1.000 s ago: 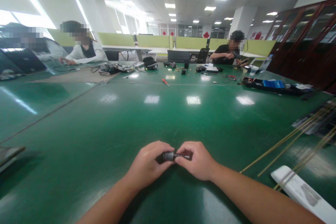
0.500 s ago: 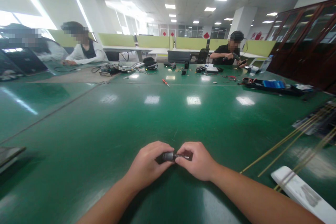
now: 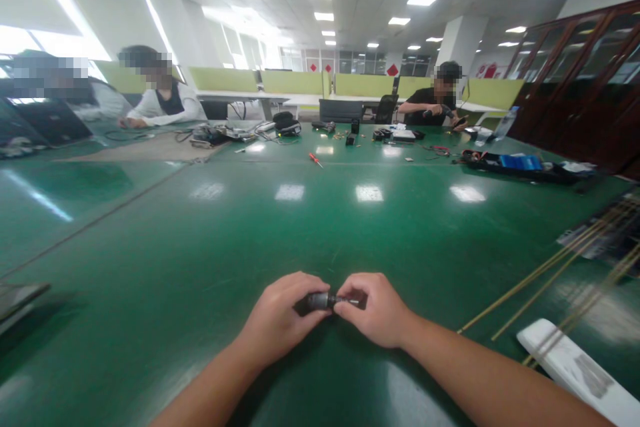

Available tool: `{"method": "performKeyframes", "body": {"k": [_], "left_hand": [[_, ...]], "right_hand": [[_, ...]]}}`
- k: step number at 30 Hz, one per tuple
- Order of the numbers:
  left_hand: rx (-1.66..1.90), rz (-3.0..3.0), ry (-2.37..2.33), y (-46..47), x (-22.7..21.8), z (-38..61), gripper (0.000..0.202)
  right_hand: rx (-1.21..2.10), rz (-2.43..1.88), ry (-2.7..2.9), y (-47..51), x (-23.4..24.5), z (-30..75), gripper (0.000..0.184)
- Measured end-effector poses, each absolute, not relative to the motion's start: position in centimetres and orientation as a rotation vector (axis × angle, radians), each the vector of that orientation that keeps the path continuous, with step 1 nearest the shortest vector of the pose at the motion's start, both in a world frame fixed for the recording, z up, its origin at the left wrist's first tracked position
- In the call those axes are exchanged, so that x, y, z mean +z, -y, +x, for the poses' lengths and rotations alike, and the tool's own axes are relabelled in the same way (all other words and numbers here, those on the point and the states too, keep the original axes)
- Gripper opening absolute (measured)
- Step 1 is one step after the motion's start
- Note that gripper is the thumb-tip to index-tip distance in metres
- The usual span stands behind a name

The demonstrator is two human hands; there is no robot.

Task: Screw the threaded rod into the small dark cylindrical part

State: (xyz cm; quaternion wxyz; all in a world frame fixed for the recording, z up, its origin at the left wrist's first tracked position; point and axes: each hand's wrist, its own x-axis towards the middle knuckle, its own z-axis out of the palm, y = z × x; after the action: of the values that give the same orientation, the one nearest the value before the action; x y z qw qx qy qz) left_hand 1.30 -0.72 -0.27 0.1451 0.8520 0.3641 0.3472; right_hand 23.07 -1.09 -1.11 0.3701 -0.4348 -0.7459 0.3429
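My left hand [image 3: 280, 315] and my right hand [image 3: 376, 310] meet low in the middle of the view, resting on a glossy green table [image 3: 300, 227]. Between them lies a small dark cylindrical part [image 3: 319, 301] with a thin metal pin sticking out of its right end. The fingers of the left hand wrap round the dark body. Thumb and fingertips of the right hand pinch the pin end. Most of the part is hidden by the fingers.
Thin brass rods [image 3: 550, 273] run diagonally at the right, over a white flat piece [image 3: 575, 367]. A dark flat object [image 3: 17, 297] sits at the left edge. A red screwdriver [image 3: 315, 159], tools and a black tray [image 3: 520, 165] lie far back. Three other people sit at the far side.
The hands and the part stay almost still; the view has shifted slightly, so they sit a few pixels lower.
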Motion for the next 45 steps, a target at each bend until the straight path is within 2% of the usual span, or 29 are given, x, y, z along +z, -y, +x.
{"method": "performKeyframes", "body": {"k": [45], "left_hand": [[0.992, 2.467, -1.06, 0.72, -0.13, 1.16, 0.018]], "right_hand": [[0.87, -1.137, 1.911, 1.17, -1.08, 23.17, 0.006]]}}
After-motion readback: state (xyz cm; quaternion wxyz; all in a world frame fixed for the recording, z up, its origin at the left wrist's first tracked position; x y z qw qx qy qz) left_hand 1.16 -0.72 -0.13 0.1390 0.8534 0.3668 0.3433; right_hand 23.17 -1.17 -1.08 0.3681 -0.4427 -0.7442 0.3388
